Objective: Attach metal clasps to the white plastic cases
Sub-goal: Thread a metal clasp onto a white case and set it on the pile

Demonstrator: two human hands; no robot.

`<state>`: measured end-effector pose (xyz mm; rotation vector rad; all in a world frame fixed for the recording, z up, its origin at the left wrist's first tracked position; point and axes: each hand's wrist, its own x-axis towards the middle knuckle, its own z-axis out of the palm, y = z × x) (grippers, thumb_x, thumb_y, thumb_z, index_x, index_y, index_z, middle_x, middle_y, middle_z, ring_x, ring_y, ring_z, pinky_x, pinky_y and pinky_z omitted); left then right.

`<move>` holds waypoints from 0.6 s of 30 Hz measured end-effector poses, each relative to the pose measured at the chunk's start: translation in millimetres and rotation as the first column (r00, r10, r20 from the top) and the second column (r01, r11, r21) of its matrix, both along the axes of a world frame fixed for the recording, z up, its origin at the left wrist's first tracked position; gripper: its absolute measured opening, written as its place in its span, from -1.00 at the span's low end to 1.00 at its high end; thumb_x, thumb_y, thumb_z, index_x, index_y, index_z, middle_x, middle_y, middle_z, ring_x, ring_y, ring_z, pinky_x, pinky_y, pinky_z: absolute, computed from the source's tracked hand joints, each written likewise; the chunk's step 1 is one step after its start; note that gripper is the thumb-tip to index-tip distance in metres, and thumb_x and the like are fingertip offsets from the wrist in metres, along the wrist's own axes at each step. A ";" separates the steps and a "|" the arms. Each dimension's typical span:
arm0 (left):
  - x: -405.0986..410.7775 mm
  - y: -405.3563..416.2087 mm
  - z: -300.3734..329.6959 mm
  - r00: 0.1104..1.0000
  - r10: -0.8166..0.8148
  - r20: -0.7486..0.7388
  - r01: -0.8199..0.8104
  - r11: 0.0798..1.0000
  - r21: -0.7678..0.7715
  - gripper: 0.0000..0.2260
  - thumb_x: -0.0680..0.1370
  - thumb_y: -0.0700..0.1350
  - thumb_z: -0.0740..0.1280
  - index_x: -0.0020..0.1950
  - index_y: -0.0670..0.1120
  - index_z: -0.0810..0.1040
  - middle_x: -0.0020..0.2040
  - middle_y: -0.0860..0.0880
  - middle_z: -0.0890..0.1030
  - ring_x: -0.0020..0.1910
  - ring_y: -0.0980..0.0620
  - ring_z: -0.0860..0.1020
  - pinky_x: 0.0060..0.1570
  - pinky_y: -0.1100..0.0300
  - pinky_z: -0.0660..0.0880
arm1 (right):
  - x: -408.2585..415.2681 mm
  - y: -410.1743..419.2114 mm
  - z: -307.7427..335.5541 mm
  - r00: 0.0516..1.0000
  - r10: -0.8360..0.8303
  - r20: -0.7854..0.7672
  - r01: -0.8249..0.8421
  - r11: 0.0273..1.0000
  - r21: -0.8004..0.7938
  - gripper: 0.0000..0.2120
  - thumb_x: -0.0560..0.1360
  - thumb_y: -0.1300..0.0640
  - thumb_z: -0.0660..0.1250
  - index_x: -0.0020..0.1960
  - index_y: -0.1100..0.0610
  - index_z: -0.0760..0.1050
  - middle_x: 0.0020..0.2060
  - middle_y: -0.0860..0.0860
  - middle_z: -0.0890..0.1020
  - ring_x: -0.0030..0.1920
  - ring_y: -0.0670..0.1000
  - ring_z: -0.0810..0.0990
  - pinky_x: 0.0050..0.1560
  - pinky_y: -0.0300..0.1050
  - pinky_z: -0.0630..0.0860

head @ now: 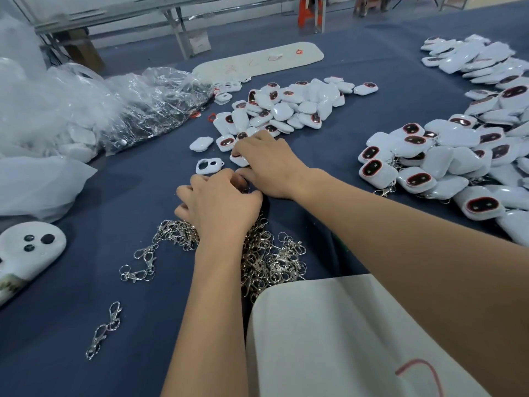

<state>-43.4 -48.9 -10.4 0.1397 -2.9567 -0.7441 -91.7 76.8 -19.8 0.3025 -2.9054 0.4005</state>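
**Blue-covered table, loaded from edge to edge**

The table (357, 124) wears dark blue cloth. White cases (289, 107) are heaped mid-table toward the far edge, more cases (446, 156) along the right edge. Metal clasps (269, 259) tangle near the near edge. Clear plastic bags (137, 104) crowd the left edge.

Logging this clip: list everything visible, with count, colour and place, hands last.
table: one, dark blue cover, underneath everything
white cases: many, white with dark red-rimmed faces, centre pile
finished cases: many, white, right, some with clasps showing
metal clasps: many, silver, near pile under left wrist, strays lower left
plastic bags: several, clear, left
flat boards: three, off-white, far centre, near left, near right
left hand: over the clasps, fingers curled
right hand: at the case pile's near edge
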 end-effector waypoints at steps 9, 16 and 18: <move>-3.5 5.4 -0.6 0.999 -0.031 -0.041 0.031 0.999 0.008 -0.85 0.52 0.11 0.48 -0.22 0.13 0.62 0.14 0.00 0.57 0.32 -0.17 0.29 0.13 -0.05 0.22 | 49.2 23.1 -7.2 0.967 -0.256 0.001 0.256 0.966 -0.032 -0.49 0.63 -0.10 0.32 0.46 0.15 0.36 0.34 0.19 0.37 0.29 0.23 0.37 0.31 0.12 0.40; 5.3 18.2 6.2 0.957 -0.209 -0.199 0.281 0.833 0.476 -0.88 0.61 -0.09 0.40 -0.10 -0.07 0.54 -0.19 0.07 0.61 -0.19 0.13 0.59 -0.11 0.21 0.43 | 92.8 61.5 -9.9 0.866 -0.500 0.023 0.494 0.847 -0.197 -0.54 0.58 -0.13 0.41 0.25 0.21 0.43 0.20 0.21 0.40 0.19 0.24 0.40 0.28 0.03 0.32; 11.9 27.7 9.4 0.957 -0.267 -0.114 0.266 0.645 0.716 -0.90 0.63 -0.18 0.36 -0.08 -0.13 0.52 -0.20 -0.01 0.68 -0.38 0.15 0.61 -0.28 0.25 0.50 | 101.2 72.9 -6.9 0.855 -0.519 0.021 0.503 0.818 -0.278 -0.63 0.58 0.01 0.43 0.18 0.22 0.38 0.15 0.19 0.44 0.14 0.22 0.44 0.12 -0.02 0.31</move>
